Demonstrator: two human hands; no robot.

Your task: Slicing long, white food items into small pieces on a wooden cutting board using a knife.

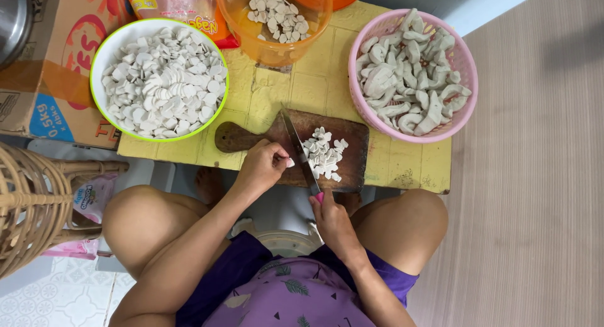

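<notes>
A pale curved piece is pinched by the left hand on a dark wooden cutting board; a steel knife with pink handle is gripped by the right hand. Chalky slices are heaped beside the blade. A printed cardboard box stands left of the yellow table.

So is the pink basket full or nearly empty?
Full: the pink basket is heaped to its rim with pale curved pieces.

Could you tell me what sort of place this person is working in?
Probably a home or small food-prep spot at floor level: a low yellow table holds a wooden cutting board, where the right hand works a knife, beside a white bowl and a pink basket of pale pieces.
</notes>
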